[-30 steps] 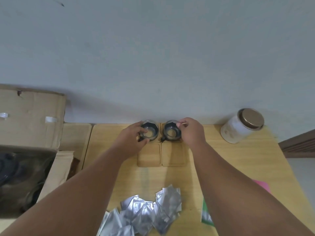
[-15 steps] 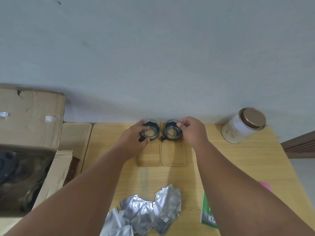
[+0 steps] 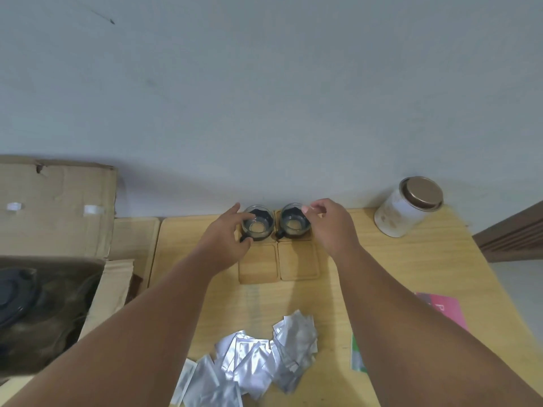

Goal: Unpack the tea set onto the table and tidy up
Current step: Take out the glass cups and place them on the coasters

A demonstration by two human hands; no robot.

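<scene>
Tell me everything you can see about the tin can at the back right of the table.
The tin can is a short cylinder with a cream-white body, faintly patterned, and a brown metallic lid, closed. It stands upright at the back right corner of the wooden table, near the wall; the wide lens makes it look tilted. It rests on the tabletop, and neither hand nor anything else touches it.

We are looking at two clear glass cups (image 3: 258,223) with dark bands, shining between the hands. Nearer than the hands, pale matt wooden coasters (image 3: 258,267) are lying on the smooth, light wood table (image 3: 411,259). Crinkled silvery foil sachets (image 3: 258,365) (quite glossy) are gleaming between the forearms. The cardboard box (image 3: 55,207), rough and creased, is sitting beyond the left arm.
</scene>
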